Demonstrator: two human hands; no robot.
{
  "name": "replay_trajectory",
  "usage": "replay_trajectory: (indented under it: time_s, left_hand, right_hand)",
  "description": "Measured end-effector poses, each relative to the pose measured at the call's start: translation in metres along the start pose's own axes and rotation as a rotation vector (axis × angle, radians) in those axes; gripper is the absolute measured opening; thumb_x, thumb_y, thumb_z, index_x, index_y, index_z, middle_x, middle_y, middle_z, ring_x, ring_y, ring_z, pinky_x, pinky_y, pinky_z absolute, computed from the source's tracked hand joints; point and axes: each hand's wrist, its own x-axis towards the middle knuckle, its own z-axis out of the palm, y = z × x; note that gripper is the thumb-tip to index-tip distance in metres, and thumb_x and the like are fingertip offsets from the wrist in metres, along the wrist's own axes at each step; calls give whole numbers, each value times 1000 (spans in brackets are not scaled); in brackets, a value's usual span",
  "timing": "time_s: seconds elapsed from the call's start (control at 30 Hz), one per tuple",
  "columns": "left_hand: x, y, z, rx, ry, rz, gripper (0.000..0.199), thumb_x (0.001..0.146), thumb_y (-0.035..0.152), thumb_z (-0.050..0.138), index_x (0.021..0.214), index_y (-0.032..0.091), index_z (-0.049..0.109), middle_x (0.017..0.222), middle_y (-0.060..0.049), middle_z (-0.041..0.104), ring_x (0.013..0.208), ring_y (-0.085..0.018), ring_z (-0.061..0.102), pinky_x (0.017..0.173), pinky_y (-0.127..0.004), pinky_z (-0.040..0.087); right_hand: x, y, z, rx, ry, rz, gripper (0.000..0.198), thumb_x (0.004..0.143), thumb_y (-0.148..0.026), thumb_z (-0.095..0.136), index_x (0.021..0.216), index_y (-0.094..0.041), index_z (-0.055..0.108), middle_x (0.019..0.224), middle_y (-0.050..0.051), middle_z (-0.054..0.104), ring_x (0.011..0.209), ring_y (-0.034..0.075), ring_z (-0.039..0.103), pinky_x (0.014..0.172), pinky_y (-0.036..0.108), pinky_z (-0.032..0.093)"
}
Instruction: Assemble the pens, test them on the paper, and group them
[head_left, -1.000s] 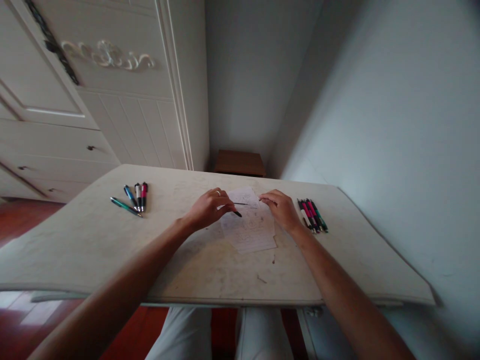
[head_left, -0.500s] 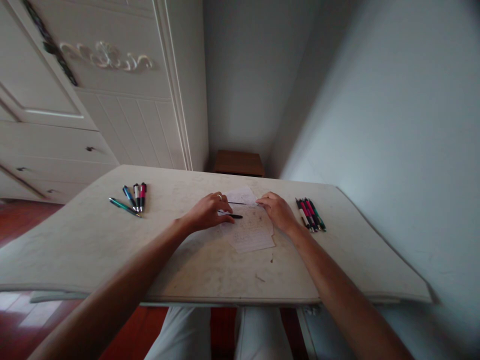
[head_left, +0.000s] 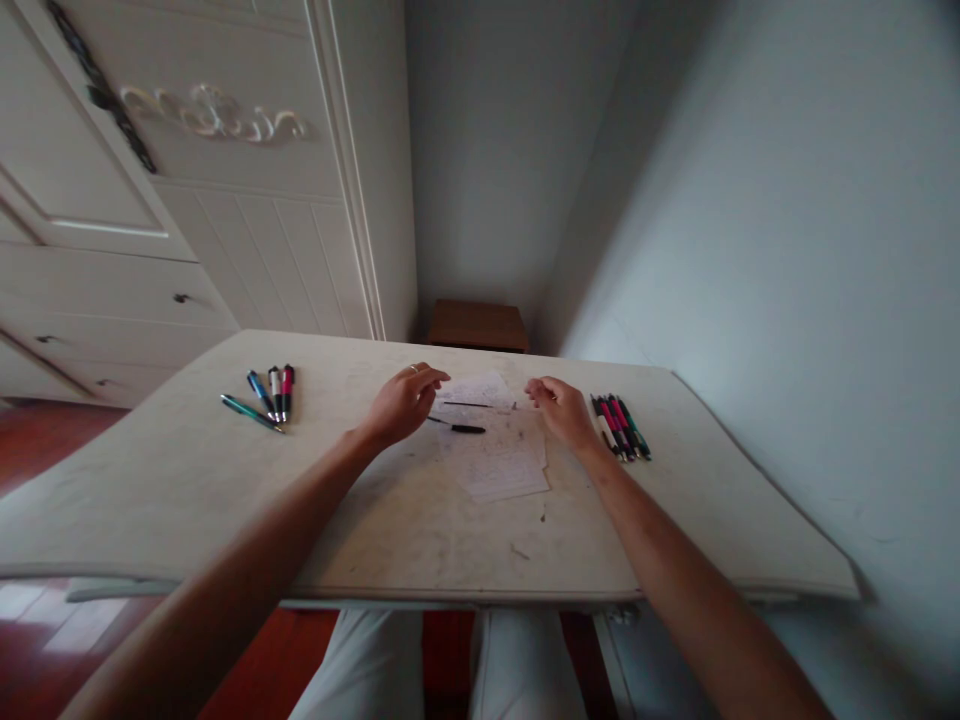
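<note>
My left hand [head_left: 405, 402], with a ring on one finger, is lifted just left of some paper sheets [head_left: 499, 465] covered in handwriting. Its fingers stretch to the right and nothing shows in them. My right hand [head_left: 559, 405] hovers at the right side of the sheets, fingers loosely bent, with no object visible in them. Between the hands a thin dark rod [head_left: 469, 404], like a pen refill, lies across the paper. A tiny piece [head_left: 514, 406] sits by its right end, too small to name. Nearer me lies a black pen part [head_left: 468, 429] with a thin tip pointing left.
Several pens [head_left: 274, 395] in blue, white, pink and green lie on the left of the pale table [head_left: 360, 550]. A row of pens [head_left: 621, 428] lies at the right, close to my right forearm. A wall [head_left: 810, 300] borders the table's right side; a white cabinet [head_left: 285, 240] stands behind left.
My left hand has let go of the black pen part and moved up and left. My right hand has drawn back right from the thin rod's end, leaving the tiny piece on the paper.
</note>
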Motion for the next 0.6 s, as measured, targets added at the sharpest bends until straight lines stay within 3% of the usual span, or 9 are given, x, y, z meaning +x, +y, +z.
replay_trajectory:
  time_s: [0.13,0.27,0.6]
  left_hand:
    - [0,-8,-2,-27,53,-95,29,78,8,42,81,14,70,81,-7,68,76,-18,62,75,-31,48]
    - [1,-11,-3,19,39,-130,26,73,10,41,65,17,65,72,-5,66,67,-17,60,70,-30,47]
    - [-1,-8,-4,12,-34,-70,25,75,12,41,64,17,64,70,-4,65,66,-16,59,68,-28,45]
  right_hand:
    - [1,-1,-7,88,110,227,65,88,-72,35,53,-20,52,46,1,52,45,13,49,50,26,37]
    - [0,-4,-10,106,116,328,68,83,-75,39,43,-21,45,36,-2,42,35,10,41,47,26,34]
    - [-2,-13,-9,30,28,251,68,81,-75,44,40,-21,45,33,-1,41,32,10,39,43,25,33]
